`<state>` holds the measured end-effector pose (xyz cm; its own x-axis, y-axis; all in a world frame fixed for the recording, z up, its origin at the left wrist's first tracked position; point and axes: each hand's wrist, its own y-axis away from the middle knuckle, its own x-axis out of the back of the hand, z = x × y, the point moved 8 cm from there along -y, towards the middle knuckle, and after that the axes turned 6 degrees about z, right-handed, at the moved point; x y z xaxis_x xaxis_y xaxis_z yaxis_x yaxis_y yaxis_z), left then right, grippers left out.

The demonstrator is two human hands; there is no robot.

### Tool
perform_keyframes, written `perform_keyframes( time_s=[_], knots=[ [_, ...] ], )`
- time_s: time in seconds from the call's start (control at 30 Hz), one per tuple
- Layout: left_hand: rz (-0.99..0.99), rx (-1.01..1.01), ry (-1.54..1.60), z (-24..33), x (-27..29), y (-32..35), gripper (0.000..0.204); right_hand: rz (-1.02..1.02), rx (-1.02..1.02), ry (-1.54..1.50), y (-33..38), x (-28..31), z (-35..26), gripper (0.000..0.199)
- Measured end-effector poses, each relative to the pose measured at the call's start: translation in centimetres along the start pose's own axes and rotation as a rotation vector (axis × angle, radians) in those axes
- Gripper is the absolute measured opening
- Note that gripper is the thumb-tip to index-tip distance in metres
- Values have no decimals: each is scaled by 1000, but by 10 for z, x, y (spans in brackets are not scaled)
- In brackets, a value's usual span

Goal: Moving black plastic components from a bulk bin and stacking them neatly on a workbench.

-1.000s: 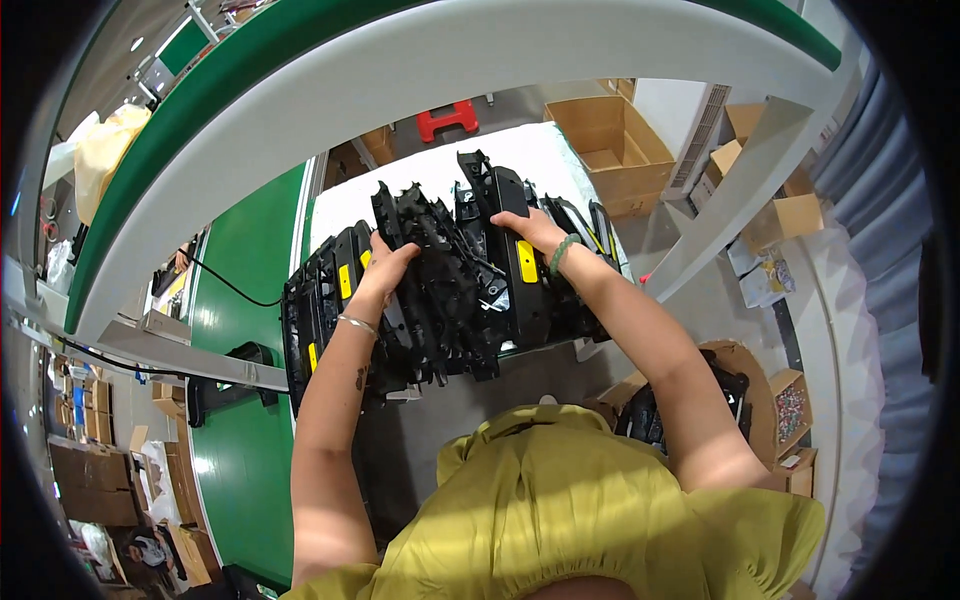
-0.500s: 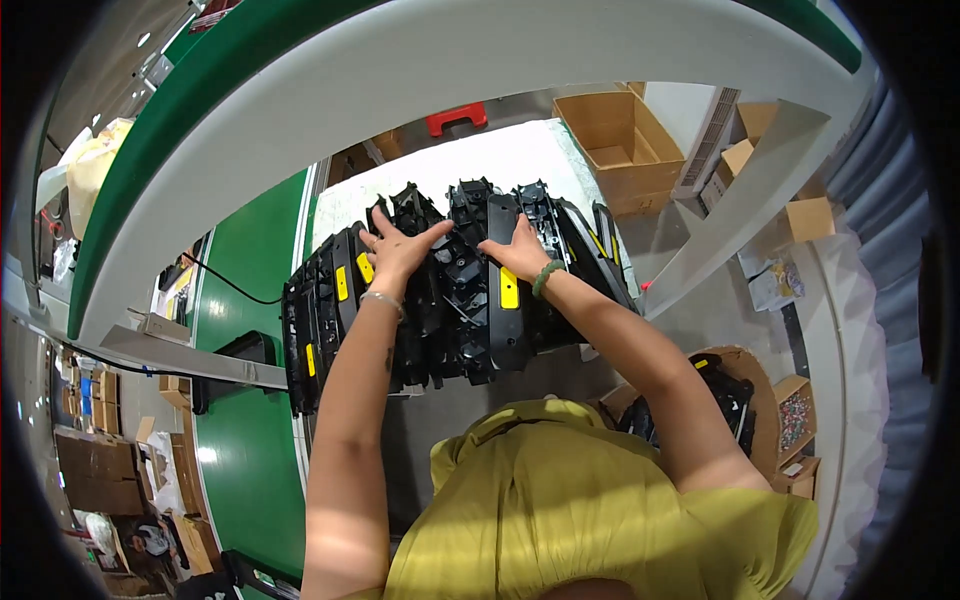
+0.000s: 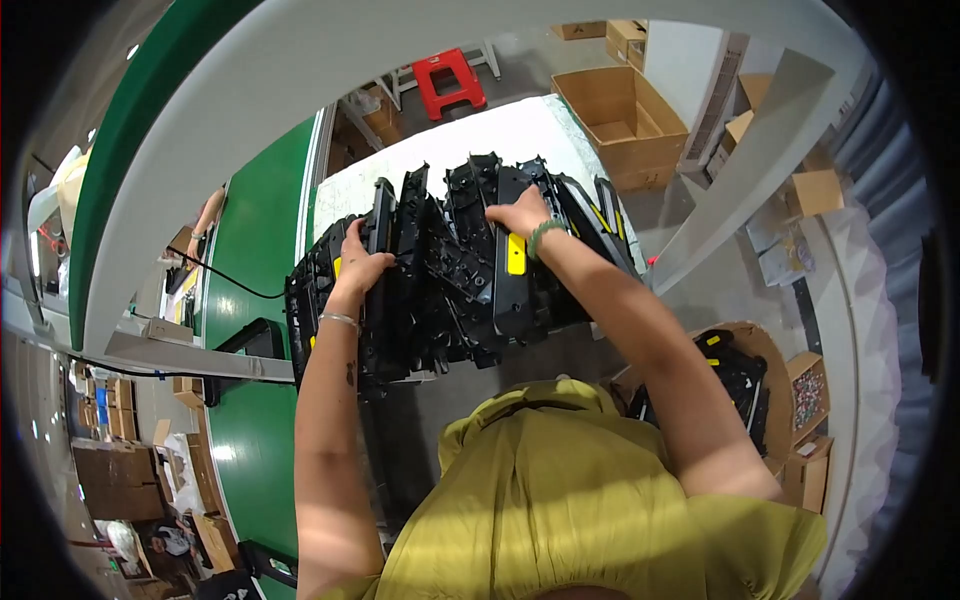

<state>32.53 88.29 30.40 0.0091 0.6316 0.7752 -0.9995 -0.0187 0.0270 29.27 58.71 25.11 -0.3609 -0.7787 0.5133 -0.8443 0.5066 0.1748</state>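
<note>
Several long black plastic parts stand packed side by side on a white-topped table (image 3: pixel 470 130). My right hand (image 3: pixel 522 213) grips the far end of a smooth black plastic panel (image 3: pixel 513 300) with a yellow label (image 3: pixel 516 254), thumb on its left side and fingers over its right. At the left of the row, my left hand (image 3: pixel 362 265) is closed about another black plastic part (image 3: pixel 380 215), its fingers on the left and thumb on the right. Between my hands are open-framed black parts (image 3: pixel 455 260). Lower edges of the parts under my left hand are partly hidden.
A green conveyor surface (image 3: pixel 240 440) runs along the left, with a black tray-like part (image 3: pixel 255 345) on it. A white frame beam (image 3: pixel 745 190) slants at the right. Beyond are a cardboard box (image 3: pixel 630 125) and red stool (image 3: pixel 447 85). A co-worker's forearm (image 3: pixel 208 215) shows far left.
My left hand has moved left and nearer, its spread fingers closing about a part. Parts near the middle have shifted. My right hand stays on the panel. The view has tilted, showing more stool.
</note>
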Motion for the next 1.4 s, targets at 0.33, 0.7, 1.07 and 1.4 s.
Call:
perform_keyframes(
  time_s=[0.33,0.7,1.07,1.4],
  knots=[
    [52,-166,-121,-7,20,41,86,-80,67,-36,-14,50,10,55],
    [97,12,-258,-15,5,51,71,60,456,577,-17,14,-1,83],
    [299,-345,-210,-26,43,34,41,-97,812,478,76,-9,-87,63],
    [78,64,-344,-8,1,54,79,-102,710,673,137,-48,-101,57]
  ],
)
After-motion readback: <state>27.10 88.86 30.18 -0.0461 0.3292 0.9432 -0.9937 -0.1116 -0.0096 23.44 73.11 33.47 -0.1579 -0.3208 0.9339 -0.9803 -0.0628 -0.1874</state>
